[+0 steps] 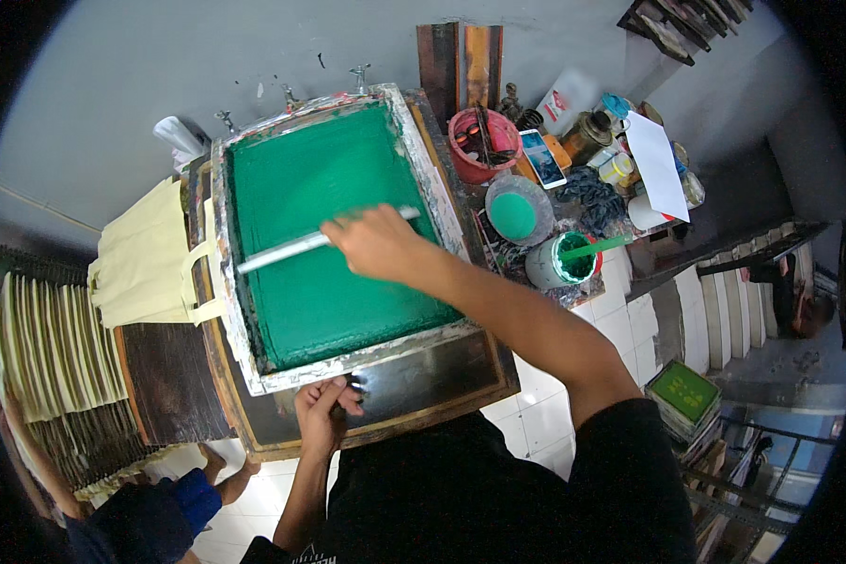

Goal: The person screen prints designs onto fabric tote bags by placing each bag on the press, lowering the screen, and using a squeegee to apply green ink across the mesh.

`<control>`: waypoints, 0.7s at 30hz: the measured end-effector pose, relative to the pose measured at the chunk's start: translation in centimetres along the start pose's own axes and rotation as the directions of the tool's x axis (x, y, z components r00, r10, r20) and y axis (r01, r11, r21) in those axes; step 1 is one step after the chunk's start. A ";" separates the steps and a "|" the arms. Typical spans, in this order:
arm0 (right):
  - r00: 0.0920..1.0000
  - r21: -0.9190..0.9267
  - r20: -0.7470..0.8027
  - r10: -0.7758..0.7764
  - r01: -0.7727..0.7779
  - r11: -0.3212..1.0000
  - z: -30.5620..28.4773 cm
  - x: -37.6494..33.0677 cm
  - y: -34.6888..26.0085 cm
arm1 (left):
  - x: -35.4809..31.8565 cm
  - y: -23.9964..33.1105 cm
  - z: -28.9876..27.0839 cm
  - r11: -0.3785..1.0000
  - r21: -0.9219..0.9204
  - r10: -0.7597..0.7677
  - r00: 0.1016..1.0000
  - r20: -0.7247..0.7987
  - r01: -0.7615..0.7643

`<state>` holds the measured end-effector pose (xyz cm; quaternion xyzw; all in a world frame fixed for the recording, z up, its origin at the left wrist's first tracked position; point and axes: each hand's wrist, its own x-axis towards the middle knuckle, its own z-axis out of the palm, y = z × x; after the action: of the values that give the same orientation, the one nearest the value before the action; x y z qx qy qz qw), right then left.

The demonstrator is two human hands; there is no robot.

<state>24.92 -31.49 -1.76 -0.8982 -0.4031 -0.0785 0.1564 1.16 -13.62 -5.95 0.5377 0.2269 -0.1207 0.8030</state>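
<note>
My right hand (374,242) is closed around a pale squeegee (280,254), which lies slantwise across the green ink (320,164) inside a screen printing frame (371,352). The frame's wooden rim is smeared with white and dark paint. At its near edge, my left hand (321,412) has its fingers curled in, close against or touching the rim. Whether anything is pinched there is hidden. Beneath the frame is a dark board with a wooden border (423,381). A pale yellow cloth bag (141,258) lies left of the frame, its handles reaching toward the rim.
On the right stand a red bucket (475,174), a phone (543,158), a bowl of green ink (519,209) and a paint tub (547,263) with a green stick. Racked pale cloths (56,348) are at left. A person in dark blue (141,517) is at lower left.
</note>
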 end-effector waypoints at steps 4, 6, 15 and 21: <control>0.999 -0.019 -0.044 0.032 -0.032 0.999 0.8 7.6 6.4 | -0.1 1.5 0.3 0.996 -0.014 -0.089 0.996 0.015 0.089; 0.995 0.075 0.046 0.088 -0.092 0.993 -0.3 11.1 8.1 | -0.4 2.6 0.8 0.978 -0.094 -0.188 0.982 -0.002 0.187; 0.992 0.014 0.108 0.070 -0.072 0.997 -0.6 14.3 10.7 | -1.0 2.4 2.5 0.971 0.158 -0.139 0.962 -0.235 0.179; 0.993 0.015 0.084 0.087 -0.089 0.996 1.4 15.2 10.5 | -1.0 1.3 1.4 0.954 0.266 -0.067 0.963 -0.262 0.139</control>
<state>42.86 -26.89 -1.31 -0.9161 -0.3702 -0.0302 0.1512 1.20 -14.47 -3.99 0.6449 0.3349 -0.1251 0.6755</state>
